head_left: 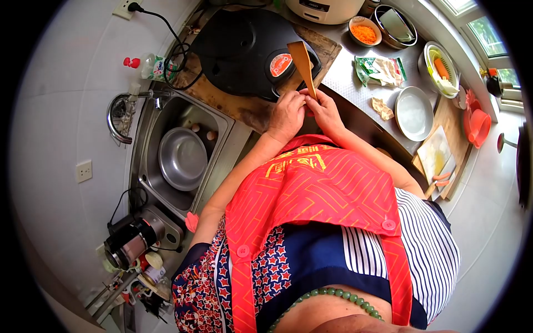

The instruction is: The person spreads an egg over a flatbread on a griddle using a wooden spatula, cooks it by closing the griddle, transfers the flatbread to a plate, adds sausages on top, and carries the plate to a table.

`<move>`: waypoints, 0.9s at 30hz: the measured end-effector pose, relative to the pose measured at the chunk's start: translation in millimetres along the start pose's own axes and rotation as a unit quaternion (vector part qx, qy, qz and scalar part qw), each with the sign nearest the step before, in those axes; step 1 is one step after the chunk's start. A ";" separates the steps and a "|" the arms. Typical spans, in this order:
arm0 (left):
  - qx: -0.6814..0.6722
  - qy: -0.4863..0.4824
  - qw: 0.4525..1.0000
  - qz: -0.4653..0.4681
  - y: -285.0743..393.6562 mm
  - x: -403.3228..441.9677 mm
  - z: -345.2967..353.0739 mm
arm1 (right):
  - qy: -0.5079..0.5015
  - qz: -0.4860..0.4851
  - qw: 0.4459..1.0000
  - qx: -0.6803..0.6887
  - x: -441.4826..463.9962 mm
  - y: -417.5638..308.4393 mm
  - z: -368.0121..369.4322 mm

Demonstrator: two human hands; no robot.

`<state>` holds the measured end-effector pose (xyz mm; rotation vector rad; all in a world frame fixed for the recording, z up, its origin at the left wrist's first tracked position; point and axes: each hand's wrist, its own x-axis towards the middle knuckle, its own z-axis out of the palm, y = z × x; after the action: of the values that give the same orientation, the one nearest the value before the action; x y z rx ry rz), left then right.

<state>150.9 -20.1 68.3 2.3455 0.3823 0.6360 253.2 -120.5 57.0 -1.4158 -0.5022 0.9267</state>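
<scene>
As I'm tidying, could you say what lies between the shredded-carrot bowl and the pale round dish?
In the head view, a green-and-white packet lies there.

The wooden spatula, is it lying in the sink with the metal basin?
No, the wooden spatula is at the person's right hand, apart from the sink, where the metal basin sits.

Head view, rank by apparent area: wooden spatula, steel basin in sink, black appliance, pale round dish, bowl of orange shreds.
1. Black appliance
2. Steel basin
3. Pale round dish
4. Wooden spatula and bowl of orange shreds: too close to rank; the spatula is longer but narrow and its lower end is hand-covered.
</scene>
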 end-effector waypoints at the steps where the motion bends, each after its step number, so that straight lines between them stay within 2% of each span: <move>1: -0.002 -0.001 1.000 -0.002 0.1 0.3 0.0 | 0.000 0.001 1.000 -0.003 0.2 -0.4 -0.2; 27: -0.014 -0.004 1.000 -0.016 -2.4 -0.7 -1.2 | -0.001 0.013 1.000 0.000 2.0 0.5 1.9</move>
<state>149.4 -18.0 67.2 2.3108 0.4036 0.6138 252.7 -117.8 56.4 -1.4243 -0.4854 0.9482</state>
